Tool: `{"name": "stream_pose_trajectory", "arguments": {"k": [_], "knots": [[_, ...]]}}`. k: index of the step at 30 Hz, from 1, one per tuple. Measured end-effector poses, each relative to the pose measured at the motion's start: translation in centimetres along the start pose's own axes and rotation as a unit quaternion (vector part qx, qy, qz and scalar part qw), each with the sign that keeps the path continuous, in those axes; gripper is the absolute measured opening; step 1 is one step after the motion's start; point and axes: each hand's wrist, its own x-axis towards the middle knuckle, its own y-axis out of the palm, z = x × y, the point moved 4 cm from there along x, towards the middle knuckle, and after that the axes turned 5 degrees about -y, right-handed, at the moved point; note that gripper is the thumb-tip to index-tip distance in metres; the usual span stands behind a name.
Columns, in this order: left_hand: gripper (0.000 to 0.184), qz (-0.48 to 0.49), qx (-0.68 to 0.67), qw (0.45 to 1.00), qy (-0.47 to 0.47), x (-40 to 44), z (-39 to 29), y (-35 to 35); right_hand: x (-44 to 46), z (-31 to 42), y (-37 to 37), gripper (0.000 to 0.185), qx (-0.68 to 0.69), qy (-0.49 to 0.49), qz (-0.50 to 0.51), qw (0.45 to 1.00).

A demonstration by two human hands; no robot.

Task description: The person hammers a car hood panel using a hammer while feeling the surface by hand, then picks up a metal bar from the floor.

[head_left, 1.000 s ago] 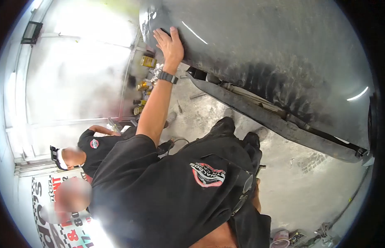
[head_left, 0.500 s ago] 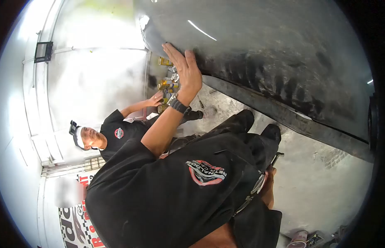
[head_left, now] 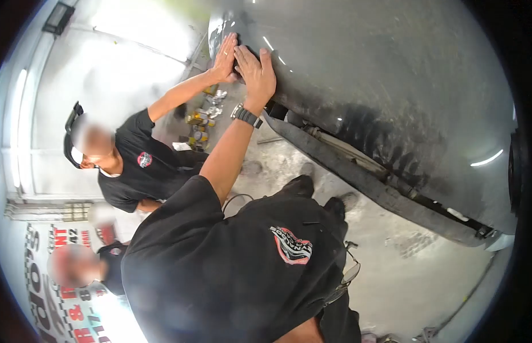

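Observation:
My left hand (head_left: 256,73), wearing a dark-strapped watch (head_left: 246,115), lies flat against the edge of a grey car body panel (head_left: 357,63). Its fingers are stretched out and the thumb stands apart. A co-worker's hand (head_left: 225,60) is beside it, also against the panel edge. Dark smudges (head_left: 386,137) mark the panel's lower part. Below runs a long grey strip (head_left: 346,177), with a gap between it and the panel. Of my right arm, only a bit of forearm (head_left: 306,332) shows at the bottom; the hand is out of sight.
A co-worker in a black shirt (head_left: 163,168) stands at the left, with another person (head_left: 112,266) lower down. Yellow cans (head_left: 198,119) stand on the concrete floor (head_left: 403,274) near the wall. Glasses (head_left: 349,277) hang at my shirt. A lettered banner (head_left: 43,286) is at lower left.
The co-worker's hand has risen from near the cans to the panel beside my left hand, which stays on the panel. My right hand has gone out of sight. The view has turned.

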Motion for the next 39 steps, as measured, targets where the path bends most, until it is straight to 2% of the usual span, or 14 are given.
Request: {"name": "stream_pose_trajectory", "arguments": {"k": [5,13,18,23,25,29,31,33,35,37,39], "knots": [[0.097,-0.07,-0.009,0.997,0.025,2.0,1.5,0.0,-2.2,3.9,-3.6,0.047,0.002,-0.059,-0.089,0.994],[0.104,-0.043,-0.045,0.996,-0.07,4.8,2.2,0.1,-7.2,10.2,-8.7,0.049,0.039,-0.173,-0.277,0.944],[0.106,-0.081,-0.037,0.994,-0.066,7.0,4.5,1.6,-12.1,14.9,-11.5,0.05,0.082,-0.271,-0.416,0.864],[0.109,-0.094,-0.025,0.993,-0.059,12.0,9.6,3.0,-18.7,22.6,-12.8,0.051,0.105,-0.407,-0.535,0.732],[0.108,-0.093,-0.037,0.994,-0.046,13.0,11.1,3.3,-21.8,26.1,-13.0,0.051,0.125,-0.443,-0.537,0.707],[0.105,-0.095,-0.042,0.995,-0.013,11.2,9.9,4.7,-32.1,36.4,-8.4,0.047,0.154,-0.486,-0.491,0.707],[0.102,-0.083,-0.024,0.995,0.042,7.9,8.4,5.3,-34.5,40.7,-6.3,0.046,0.138,-0.58,-0.467,0.653],[0.102,-0.059,-0.021,0.994,0.085,4.1,6.8,5.7,-38.1,44.8,-2.7,0.034,0.093,-0.641,-0.448,0.617],[0.102,-0.041,-0.019,0.991,0.125,1.2,5.4,5.7,-39.6,49.0,-0.1,0.033,0.045,-0.727,-0.349,0.59],[0.104,-0.002,-0.04,0.987,0.154,-1.2,4.1,5.5,-43.4,52.3,3.4,0.031,-0.033,-0.672,-0.374,0.638],[0.104,0.031,-0.057,0.982,0.175,-3.3,3.1,4.7,-45.7,55.6,6.2,0.029,-0.062,-0.689,-0.242,0.681]]}}
